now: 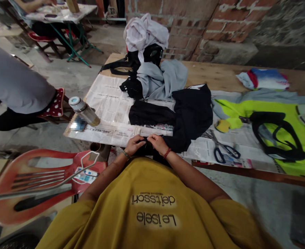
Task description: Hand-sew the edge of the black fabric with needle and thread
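Close to my body at the table's front edge, my left hand (135,144) pinches the edge of a dark navy garment (192,112). My right hand (158,144) is closed in a pinch just beside it, over the same cloth, with the fingertips of both hands nearly meeting. Something very thin, like a thread or needle, shows faintly between them; it is too small to make out. From my hands the garment runs right and back over the newspaper, with a black folded part (151,113) lying to the left.
Blue-handled scissors (223,147), a yellow sponge-like piece (222,126) and a black strap loop (277,138) on lime-yellow cloth (292,128) lie rightward. A bottle (83,110) stands left. Grey cloth (163,77) is behind. A red chair (38,183) stands at left; a person sits nearby.
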The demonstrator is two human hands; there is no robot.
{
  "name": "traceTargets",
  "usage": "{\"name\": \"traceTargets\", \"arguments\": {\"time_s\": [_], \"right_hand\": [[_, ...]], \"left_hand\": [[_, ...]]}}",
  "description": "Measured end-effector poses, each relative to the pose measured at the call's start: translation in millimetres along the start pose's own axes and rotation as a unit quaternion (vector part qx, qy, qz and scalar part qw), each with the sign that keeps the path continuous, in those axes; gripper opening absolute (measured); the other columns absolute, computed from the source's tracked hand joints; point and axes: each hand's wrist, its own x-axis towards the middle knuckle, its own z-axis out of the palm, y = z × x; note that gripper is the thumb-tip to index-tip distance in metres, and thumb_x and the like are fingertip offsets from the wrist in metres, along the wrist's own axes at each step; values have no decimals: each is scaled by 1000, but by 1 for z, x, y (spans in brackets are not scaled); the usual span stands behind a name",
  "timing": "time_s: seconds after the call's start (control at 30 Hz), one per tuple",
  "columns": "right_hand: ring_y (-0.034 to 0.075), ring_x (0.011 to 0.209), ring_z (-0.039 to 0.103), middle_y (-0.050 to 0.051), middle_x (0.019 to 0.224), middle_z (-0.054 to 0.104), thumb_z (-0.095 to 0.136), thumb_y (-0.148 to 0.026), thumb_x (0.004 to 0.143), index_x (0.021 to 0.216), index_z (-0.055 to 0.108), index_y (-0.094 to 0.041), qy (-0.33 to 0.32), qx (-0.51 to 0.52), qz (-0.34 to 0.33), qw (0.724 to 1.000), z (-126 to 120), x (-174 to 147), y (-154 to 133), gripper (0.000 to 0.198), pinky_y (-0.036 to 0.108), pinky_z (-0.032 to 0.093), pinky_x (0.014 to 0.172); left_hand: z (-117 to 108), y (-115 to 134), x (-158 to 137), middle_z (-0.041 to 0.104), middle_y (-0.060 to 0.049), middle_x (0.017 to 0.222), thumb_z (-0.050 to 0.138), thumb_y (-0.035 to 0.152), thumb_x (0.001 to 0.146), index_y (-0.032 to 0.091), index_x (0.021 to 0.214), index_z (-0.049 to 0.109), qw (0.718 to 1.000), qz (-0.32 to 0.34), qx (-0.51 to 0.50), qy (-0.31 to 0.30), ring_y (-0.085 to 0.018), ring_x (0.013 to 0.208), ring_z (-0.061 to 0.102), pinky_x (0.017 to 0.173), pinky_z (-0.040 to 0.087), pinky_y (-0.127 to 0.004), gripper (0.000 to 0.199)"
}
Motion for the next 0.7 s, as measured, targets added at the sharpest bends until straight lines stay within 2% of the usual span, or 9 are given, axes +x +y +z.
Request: {"name": "traceTargets", "arguments": {"time_s": [0.1,0.2,0.27,0.33,0.4,0.47,0.53,0.6,0.7], "right_hand": [[7,43,33,-6,49,42,48,-36,74,62,50,-18,-12,-8,-2,1000,1,0,-1,21,20,28,44],[7,43,36,-6,50,43,46,-33,77,66,53,-18,-68,-36,5,997,-2,1,-3,20,19,29,44],[8,46,42,-4,56,49,45,-31,79,73,57,-18,-80,-72,-26,994,-8,1,-6,19,19,33,46],[9,57,49,0,71,58,46,-29,80,81,60,-18,-4,-115,-116,987,-16,-1,-12,18,21,40,54],[11,68,53,4,83,59,47,-27,81,84,60,-18,122,-148,-221,956,-23,-10,-17,17,23,43,64],[12,68,52,4,76,57,46,-27,84,75,58,-17,179,-174,-290,924,-26,-24,-18,18,24,42,65],[10,60,48,1,63,52,46,-28,86,62,53,-17,120,-205,-335,912,-25,-40,-14,27,22,40,60],[9,55,47,0,59,51,49,-28,86,57,51,-17,9,-244,-352,903,-21,-50,-4,31,22,38,56],[10,59,52,2,66,59,55,-27,83,63,58,-17,-58,-314,-311,895,-13,-51,14,23,22,39,57]], "left_hand": [[0,0,0,59,-2,75,64,32,73,16,74,65,1000,0,-1,0,-13,75,54,74,43,-26,17],[1,2,0,59,-2,75,64,33,73,15,74,65,1000,-15,-3,10,-14,75,54,73,43,-26,18],[2,4,0,59,-1,74,64,33,72,15,73,64,999,-33,-11,21,-13,73,53,72,42,-25,18],[3,6,0,57,0,71,64,33,72,15,72,63,998,-56,-26,29,-12,70,51,69,41,-24,18],[4,8,0,55,2,67,64,33,71,14,71,61,995,-81,-47,31,-10,65,49,63,40,-23,19],[5,9,0,51,3,62,65,34,70,14,68,58,992,-101,-68,37,-9,60,45,58,37,-21,21],[6,10,1,49,4,59,65,35,69,14,66,56,989,-117,-85,43,-8,57,42,55,35,-21,23],[7,11,1,47,4,57,64,37,69,14,65,55,986,-126,-94,47,-8,56,40,54,34,-20,25],[8,13,2,45,5,56,64,39,69,14,64,54,987,-128,-88,43,-7,55,38,54,32,-21,27]]}}
